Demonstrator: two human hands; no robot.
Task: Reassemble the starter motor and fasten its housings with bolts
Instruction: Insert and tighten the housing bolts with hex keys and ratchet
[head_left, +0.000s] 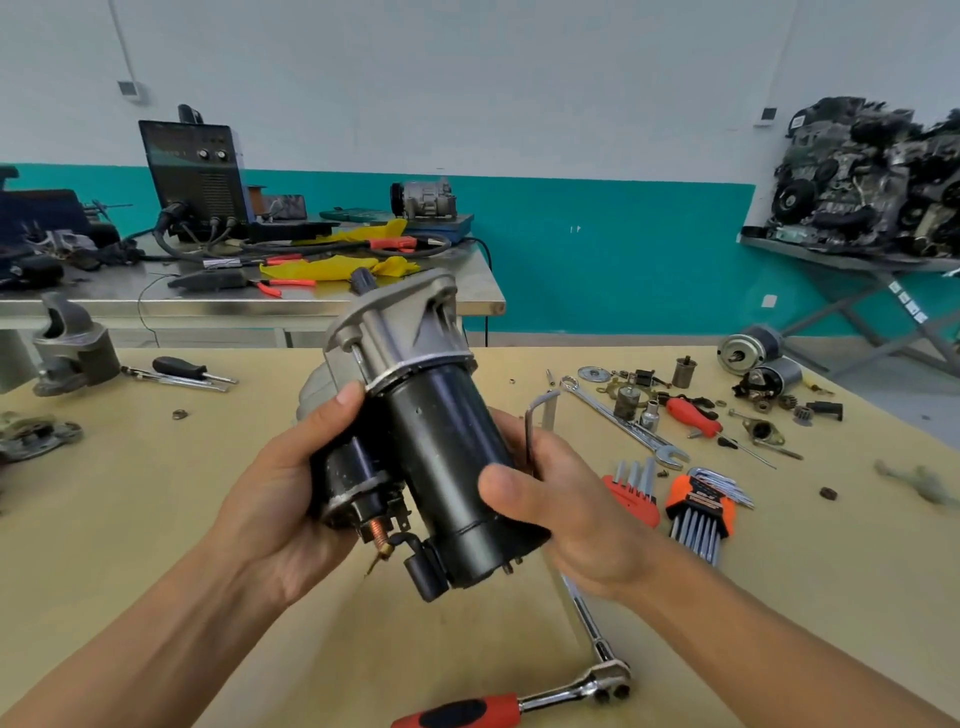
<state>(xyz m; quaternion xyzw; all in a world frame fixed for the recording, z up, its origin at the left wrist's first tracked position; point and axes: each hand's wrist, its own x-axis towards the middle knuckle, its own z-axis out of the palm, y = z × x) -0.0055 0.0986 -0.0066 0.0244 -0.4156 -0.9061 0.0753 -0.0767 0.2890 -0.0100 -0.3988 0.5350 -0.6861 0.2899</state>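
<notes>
I hold the starter motor (431, 431) above the tan table (260, 597), tilted with its grey aluminium nose housing (405, 322) pointing away and up. My left hand (291, 483) grips the black solenoid side, thumb on the housing seam. My right hand (566, 504) grips the black cylindrical body, and a bent hex key (535, 421) sticks up between its fingers. A long through bolt (359, 358) shows along the housing's left edge. The copper terminal stud (378, 535) points toward me.
A red-handled ratchet (550, 691) lies at the near edge. Two hex key sets (701, 509), a combination spanner (623, 421), a red screwdriver (693, 415) and several small motor parts lie at the right. A grey casting (78, 348) stands far left.
</notes>
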